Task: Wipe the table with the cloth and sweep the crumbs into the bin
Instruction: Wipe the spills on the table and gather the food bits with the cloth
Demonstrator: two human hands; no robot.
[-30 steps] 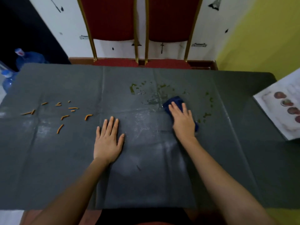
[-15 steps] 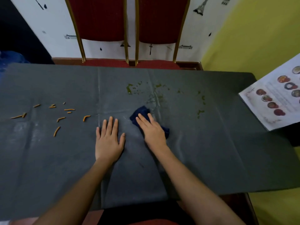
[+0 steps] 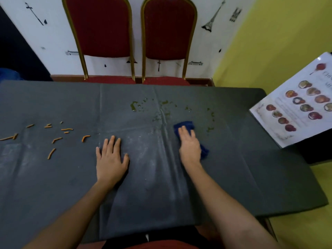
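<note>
A dark grey tablecloth covers the table. My right hand presses flat on a blue cloth right of centre; most of the cloth is hidden under the palm. Greenish wet spots lie just beyond the blue cloth. My left hand rests flat on the tablecloth with fingers spread and nothing in it. Several orange crumbs lie scattered at the left. No bin is in view.
Two red chairs with gold frames stand at the far side of the table. A printed menu sheet overhangs the table's right edge. The wall on the right is yellow.
My right hand slid the blue cloth left toward the centre, then back to the right. The left hand stayed in place. The camera view shifted a little.
</note>
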